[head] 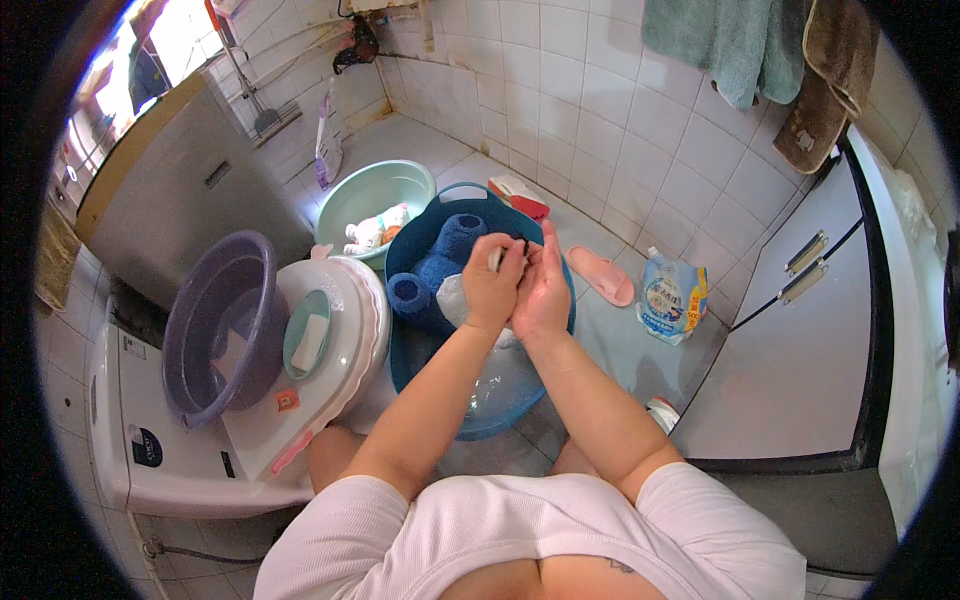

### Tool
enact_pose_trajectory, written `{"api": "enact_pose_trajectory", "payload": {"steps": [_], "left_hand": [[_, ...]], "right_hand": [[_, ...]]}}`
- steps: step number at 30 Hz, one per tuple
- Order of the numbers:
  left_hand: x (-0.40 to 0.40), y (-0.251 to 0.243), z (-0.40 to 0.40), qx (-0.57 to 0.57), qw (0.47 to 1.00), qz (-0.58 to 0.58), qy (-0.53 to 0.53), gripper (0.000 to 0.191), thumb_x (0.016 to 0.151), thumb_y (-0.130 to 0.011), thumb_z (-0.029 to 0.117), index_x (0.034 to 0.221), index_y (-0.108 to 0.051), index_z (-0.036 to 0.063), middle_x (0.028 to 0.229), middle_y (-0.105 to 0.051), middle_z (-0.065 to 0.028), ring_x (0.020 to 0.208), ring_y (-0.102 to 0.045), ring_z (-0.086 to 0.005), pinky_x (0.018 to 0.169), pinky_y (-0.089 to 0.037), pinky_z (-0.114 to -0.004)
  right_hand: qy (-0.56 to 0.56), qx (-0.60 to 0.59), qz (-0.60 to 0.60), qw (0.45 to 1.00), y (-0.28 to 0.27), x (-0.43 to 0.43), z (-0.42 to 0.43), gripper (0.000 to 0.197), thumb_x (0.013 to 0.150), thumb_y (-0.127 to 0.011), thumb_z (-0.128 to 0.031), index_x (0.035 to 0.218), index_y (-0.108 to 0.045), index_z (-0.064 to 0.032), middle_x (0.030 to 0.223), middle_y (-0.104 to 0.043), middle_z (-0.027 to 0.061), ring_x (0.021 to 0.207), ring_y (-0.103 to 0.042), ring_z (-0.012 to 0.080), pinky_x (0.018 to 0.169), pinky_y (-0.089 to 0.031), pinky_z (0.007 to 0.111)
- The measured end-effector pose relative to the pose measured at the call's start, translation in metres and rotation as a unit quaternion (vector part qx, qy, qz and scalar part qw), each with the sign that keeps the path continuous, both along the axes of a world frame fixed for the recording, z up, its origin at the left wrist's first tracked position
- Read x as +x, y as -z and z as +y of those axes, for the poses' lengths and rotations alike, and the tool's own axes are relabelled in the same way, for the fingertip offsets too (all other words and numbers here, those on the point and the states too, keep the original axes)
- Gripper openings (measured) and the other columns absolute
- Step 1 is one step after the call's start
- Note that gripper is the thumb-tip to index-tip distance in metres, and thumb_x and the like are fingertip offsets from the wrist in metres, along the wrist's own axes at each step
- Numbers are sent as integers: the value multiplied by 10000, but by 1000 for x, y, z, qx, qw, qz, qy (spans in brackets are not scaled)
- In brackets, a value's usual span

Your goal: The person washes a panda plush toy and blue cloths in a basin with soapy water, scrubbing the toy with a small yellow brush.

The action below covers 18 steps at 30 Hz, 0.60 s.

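Note:
Both my hands are raised together over a blue plastic tub (480,431). My left hand (495,281) has its fingers curled round a small light thing, mostly hidden, perhaps a cap or brush; something dark shows beside it. My right hand (546,289) is cupped palm up against the left, fingers pointing away from me; whether anything lies in the palm cannot be told. Below them a blue plush toy (442,262) with a white part lies in the tub, partly hidden by my left hand. Water with some suds shows in the near part of the tub.
A mint basin (326,225) with a white plush toy (367,232) stands beyond the tub. At left are a purple basin (176,352) and a small green dish with a soap bar (310,343). At right lie a pink slipper (600,275) and a detergent pouch (670,300), near a cabinet (795,360).

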<state>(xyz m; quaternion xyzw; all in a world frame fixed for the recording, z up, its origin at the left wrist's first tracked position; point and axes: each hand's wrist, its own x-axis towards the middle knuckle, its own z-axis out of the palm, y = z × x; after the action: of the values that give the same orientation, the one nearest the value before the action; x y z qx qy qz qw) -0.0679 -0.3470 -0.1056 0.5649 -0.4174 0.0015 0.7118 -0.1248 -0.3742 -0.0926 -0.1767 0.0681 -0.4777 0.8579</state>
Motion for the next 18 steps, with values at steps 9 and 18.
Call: {"api": "enact_pose_trajectory", "payload": {"steps": [9, 18], "left_hand": [[44, -47, -21, -120, 883, 454, 9, 199, 833, -588, 198, 954, -443, 135, 764, -527, -43, 608, -521, -162, 394, -383, -274], [4, -50, 50, -158, 845, 479, 179, 153, 862, -561, 208, 939, -439, 159, 890, -537, -47, 820, -565, -205, 647, -504, -332]], "right_hand": [[-112, 50, 211, 970, 24, -6, 12, 538, 890, -387, -495, 1240, -416, -88, 1154, -502, 68, 1034, -476, 198, 933, -344, 365], [-342, 87, -197, 915, -10, 18, 29, 642, 798, -445, -618, 1207, -458, -124, 1273, -452, 104, 1192, -403, 267, 997, -308, 414]]}}
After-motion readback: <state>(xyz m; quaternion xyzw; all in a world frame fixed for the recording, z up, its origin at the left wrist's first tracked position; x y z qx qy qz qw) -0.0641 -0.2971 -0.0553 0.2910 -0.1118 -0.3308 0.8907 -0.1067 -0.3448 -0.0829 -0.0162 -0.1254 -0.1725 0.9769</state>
